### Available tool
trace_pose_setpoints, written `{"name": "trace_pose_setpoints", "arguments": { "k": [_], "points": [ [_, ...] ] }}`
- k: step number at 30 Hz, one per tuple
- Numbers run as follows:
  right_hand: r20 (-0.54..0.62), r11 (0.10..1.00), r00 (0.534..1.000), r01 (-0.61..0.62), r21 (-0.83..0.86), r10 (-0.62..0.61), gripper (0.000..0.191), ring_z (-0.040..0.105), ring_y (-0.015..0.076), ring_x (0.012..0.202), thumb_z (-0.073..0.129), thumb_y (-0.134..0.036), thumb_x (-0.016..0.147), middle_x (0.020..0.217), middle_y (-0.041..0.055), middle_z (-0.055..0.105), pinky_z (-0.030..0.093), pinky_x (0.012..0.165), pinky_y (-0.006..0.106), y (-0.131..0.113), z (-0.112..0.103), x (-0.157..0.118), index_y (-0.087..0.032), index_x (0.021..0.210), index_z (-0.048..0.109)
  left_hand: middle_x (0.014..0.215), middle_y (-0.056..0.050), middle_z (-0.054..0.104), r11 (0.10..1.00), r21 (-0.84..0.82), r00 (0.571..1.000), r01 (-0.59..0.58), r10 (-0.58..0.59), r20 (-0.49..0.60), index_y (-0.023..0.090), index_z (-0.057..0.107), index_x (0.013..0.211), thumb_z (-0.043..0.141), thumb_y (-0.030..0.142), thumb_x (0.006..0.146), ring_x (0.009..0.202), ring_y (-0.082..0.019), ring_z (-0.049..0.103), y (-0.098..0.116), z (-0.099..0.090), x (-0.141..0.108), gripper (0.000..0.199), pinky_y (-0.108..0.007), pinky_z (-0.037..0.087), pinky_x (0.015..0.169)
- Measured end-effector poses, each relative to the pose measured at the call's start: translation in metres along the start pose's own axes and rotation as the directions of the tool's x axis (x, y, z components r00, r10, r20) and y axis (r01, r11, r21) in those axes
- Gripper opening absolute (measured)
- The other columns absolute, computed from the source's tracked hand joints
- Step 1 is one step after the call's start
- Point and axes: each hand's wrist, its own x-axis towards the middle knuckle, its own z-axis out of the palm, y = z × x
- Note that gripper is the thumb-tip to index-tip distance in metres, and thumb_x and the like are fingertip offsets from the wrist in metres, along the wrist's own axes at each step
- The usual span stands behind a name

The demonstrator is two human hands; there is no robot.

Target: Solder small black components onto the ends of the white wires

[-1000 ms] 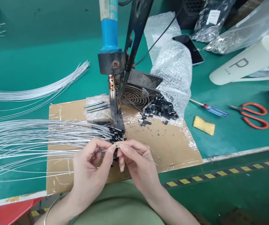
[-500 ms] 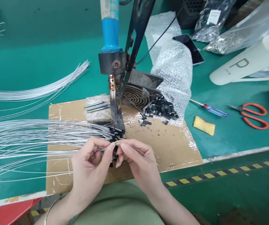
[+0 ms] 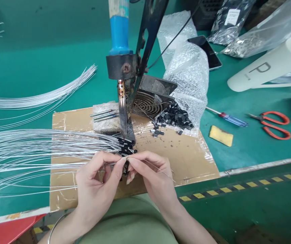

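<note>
My left hand [image 3: 98, 184] and my right hand [image 3: 157, 178] meet fingertip to fingertip over the cardboard's front part. Each is closed in a pinch on thin wire [image 3: 158, 168], whose fine end sticks out to the right past my right hand. The exact spot where they meet is hidden by the fingertips. Just behind them lie small black connectors [image 3: 126, 149] on the ends of a wide bundle of white wires [image 3: 69, 144] running in from the left. Above stands a blue-handled soldering iron [image 3: 119, 37], its tip pointing down close to the connectors.
A black clamp arm [image 3: 147, 40] holds the iron beside a fan [image 3: 148, 103]. Loose black connectors [image 3: 174, 117] spill from bubble wrap [image 3: 188, 64]. To the right lie a screwdriver [image 3: 233, 119], yellow sponge [image 3: 221, 135] and orange-handled cutters [image 3: 274, 123]. Another wire bundle [image 3: 46, 96] lies at left.
Both hands have shifted very slightly and keep their pinch. A connector end now shows just behind my right fingertips. Everything else stays where it was.
</note>
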Motion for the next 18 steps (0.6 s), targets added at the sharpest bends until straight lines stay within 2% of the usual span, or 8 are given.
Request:
{"name": "trace_pose_setpoints", "arguments": {
  "k": [3, 6, 9, 18],
  "points": [
    [0.024, 0.999, 0.999, -0.035, -0.018, 0.035, 0.009, 0.071, 0.0103, 0.051, 0.091, -0.031, 0.084, 0.066, -0.0014, 0.076, 0.062, 0.053, 0.019, -0.004, -0.004, 0.003, -0.023, 0.081, 0.088, 0.074, 0.0, 0.074, 0.993, 0.065, 0.994, -0.1, 0.097, 0.043, 0.023, 0.078, 0.085, 0.075, 0.021, 0.094, 0.067, -0.014, 0.065, -0.006, -0.004, 0.001, 0.009, -0.025, 0.048, 0.059],
    [0.064, 0.995, 0.993, -0.095, -0.019, 0.096, 0.011, 0.07, 0.0102, 0.049, 0.092, -0.031, 0.081, 0.065, -0.0017, 0.075, 0.062, 0.052, 0.02, -0.009, -0.007, 0.005, -0.022, 0.078, 0.087, 0.069, 0.0, 0.07, 0.98, 0.118, 0.984, -0.163, 0.153, 0.088, 0.023, 0.078, 0.087, 0.075, 0.022, 0.095, 0.057, -0.013, 0.056, -0.009, -0.008, 0.003, 0.009, -0.027, 0.043, 0.052],
    [0.083, 0.99, 0.987, -0.136, -0.03, 0.138, 0.011, 0.069, 0.0099, 0.049, 0.093, -0.032, 0.081, 0.065, -0.0021, 0.075, 0.063, 0.053, 0.021, -0.013, -0.01, 0.006, -0.022, 0.078, 0.087, 0.066, 0.001, 0.066, 0.977, 0.14, 0.984, -0.162, 0.15, 0.093, 0.024, 0.077, 0.087, 0.074, 0.023, 0.095, 0.053, -0.013, 0.049, -0.009, -0.009, 0.003, 0.009, -0.028, 0.038, 0.049],
    [0.062, 0.989, 0.989, -0.14, 0.055, 0.137, 0.012, 0.072, 0.0086, 0.049, 0.092, -0.033, 0.082, 0.066, -0.002, 0.077, 0.063, 0.053, 0.017, -0.009, -0.005, 0.004, -0.021, 0.082, 0.089, 0.073, 0.0, 0.071, 0.983, 0.125, 0.991, -0.132, 0.128, 0.043, 0.021, 0.074, 0.089, 0.074, 0.023, 0.096, 0.061, -0.013, 0.06, -0.013, -0.003, -0.002, 0.008, -0.025, 0.044, 0.054]
  ]
}}
